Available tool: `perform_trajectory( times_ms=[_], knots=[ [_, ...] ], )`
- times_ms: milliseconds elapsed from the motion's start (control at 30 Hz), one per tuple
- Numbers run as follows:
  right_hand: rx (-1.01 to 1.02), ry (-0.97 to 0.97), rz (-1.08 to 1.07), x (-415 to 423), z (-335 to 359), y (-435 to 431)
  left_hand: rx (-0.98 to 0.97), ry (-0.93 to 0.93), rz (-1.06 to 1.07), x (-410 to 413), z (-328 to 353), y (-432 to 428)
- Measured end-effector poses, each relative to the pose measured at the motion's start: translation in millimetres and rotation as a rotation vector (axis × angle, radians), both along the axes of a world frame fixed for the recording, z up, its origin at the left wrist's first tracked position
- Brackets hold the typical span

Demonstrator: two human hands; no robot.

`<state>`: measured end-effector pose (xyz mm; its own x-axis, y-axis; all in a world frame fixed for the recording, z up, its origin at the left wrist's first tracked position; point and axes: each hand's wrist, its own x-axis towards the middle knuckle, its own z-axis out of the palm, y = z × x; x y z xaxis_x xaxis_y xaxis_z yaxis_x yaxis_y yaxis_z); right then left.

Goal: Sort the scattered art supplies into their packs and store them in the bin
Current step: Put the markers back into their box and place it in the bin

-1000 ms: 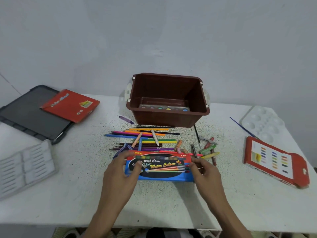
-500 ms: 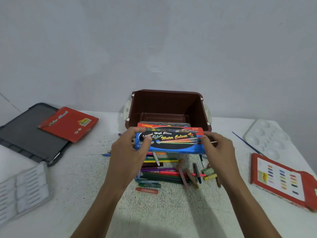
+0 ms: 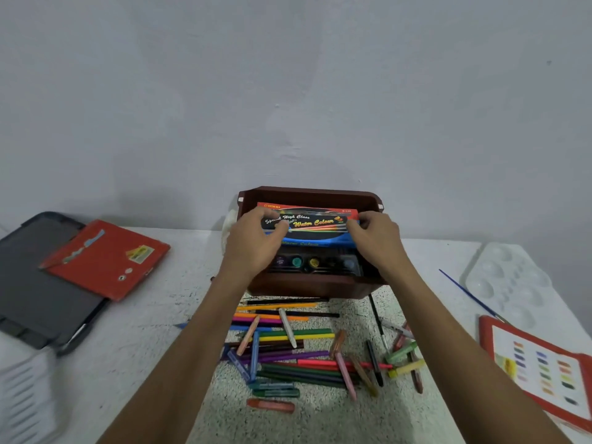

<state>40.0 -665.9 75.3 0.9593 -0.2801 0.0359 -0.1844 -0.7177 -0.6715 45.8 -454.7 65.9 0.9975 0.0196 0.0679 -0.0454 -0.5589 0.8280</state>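
Over the bin (image 3: 314, 288), my left grip (image 3: 253, 248) and right grip (image 3: 378, 241) each grasp an end of the pack (image 3: 315, 223), covering part of its label; I read "NIKKI", "Water Colour".

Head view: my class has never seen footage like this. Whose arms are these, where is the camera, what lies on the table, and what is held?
No machine here: a person wears a camera on the head, looking down at their own arms. The left hand and right hand grip a water-colour box at the opening of a brown bin, above a paint set inside. On the table lie pens and crayons, a red pack on a black tray at left, and a palette, a brush and a chart pack at right.
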Motion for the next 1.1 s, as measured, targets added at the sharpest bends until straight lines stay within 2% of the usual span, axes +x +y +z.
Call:
perform_trajectory(
  times_ms=[567, 800, 1100],
  knots=[
    [-0.112, 0.346, 0.212, 46.7, -45.7, -7.3, 0.268, 0.472, -0.238, 59.0, -46.8, -11.1],
    [-0.136, 0.43, 0.25, 47.5, -52.5, -6.2, 0.465, 0.511, -0.333, 55.3, -48.2, -17.9],
    [-0.172, 0.505, 0.325, 41.3, -40.5, -2.9, 0.465, 0.479, -0.339, 51.5, -44.4, -17.1]
  ],
)
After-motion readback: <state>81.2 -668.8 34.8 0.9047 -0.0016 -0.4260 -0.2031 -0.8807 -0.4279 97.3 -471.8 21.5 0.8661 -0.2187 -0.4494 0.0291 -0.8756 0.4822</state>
